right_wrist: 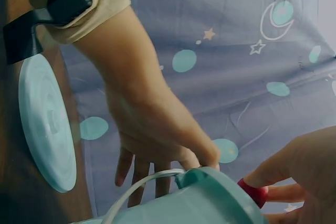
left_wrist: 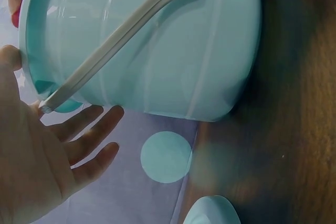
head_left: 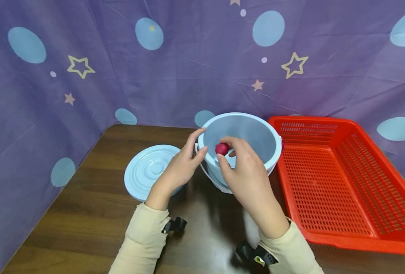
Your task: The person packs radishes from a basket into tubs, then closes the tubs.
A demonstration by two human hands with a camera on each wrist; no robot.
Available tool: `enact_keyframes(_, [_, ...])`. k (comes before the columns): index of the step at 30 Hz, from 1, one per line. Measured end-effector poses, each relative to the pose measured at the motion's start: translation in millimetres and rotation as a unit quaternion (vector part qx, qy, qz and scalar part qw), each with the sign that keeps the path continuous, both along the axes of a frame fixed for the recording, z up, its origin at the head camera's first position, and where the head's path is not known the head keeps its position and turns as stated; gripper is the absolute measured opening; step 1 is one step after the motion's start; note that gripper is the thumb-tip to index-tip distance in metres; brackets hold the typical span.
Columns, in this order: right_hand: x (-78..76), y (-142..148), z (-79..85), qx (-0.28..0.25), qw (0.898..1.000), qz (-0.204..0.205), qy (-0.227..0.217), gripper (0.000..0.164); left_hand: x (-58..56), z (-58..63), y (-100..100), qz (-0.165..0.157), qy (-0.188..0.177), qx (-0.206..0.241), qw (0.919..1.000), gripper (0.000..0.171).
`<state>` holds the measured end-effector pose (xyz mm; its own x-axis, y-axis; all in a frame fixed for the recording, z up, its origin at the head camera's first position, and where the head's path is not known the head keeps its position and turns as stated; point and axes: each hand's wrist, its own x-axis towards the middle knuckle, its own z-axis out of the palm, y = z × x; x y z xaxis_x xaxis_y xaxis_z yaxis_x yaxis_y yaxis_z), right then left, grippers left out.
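A light-blue bucket (head_left: 219, 173) with a white handle (left_wrist: 113, 43) stands upright on the table. At its left rim is my left hand (head_left: 180, 167); the thumb and index finger touch the rim by the handle's end, while the other fingers extend loosely outside (left_wrist: 44, 156). Over the bucket's mouth, my right hand (head_left: 248, 173) pinches a small round red object (head_left: 221, 148) between thumb and fingertips. The red object (right_wrist: 253, 192) appears just above the rim in the right wrist view; its exact kind cannot be told. The bucket's bottom is mostly hidden.
A round light-blue lid (head_left: 138, 177) lies flat on the wooden table (head_left: 85, 198), left of the bucket and partly behind the left forearm. To the right stands a large red plastic basket (head_left: 291, 198), close beside the bucket. A purple patterned curtain (head_left: 195, 76) hangs behind.
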<state>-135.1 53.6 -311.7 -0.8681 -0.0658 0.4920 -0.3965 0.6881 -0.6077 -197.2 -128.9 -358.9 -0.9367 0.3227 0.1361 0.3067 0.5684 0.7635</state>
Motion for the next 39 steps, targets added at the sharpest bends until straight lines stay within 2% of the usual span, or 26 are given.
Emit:
enact_keyframes(10, [-2.1, 1, -4.6, 0.034, 0.999, -0.020, -0.014, 0.029, 0.7, 2.7, 1, -0.005, 0.003, -0.009, 0.9999, 0.055])
enact_keyframes(21, [-6.9, 5, -10.7, 0.019, 1.000, -0.016, 0.005, 0.027, -0.5, -1.5, 2, -0.006, -0.002, -0.013, 0.9999, 0.057])
enact_keyframes(27, [-7.7, 3, -10.6, 0.020, 1.000, -0.012, -0.003, 0.029, -0.8, -3.2, -1, -0.006, -0.005, -0.013, 0.9999, 0.058])
enact_keyframes(33, [-1.1, 4, -2.9, 0.020, 1.000, -0.008, -0.004, 0.032, -0.8, -2.5, -2, -0.008, -0.006, -0.009, 0.9999, 0.059])
enact_keyframes(39, [14.3, 12, 15.3, -0.015, 1.000, 0.011, 0.010, 0.033, -0.3, -1.3, -1, -0.003, -0.006, -0.002, 1.0000, 0.056])
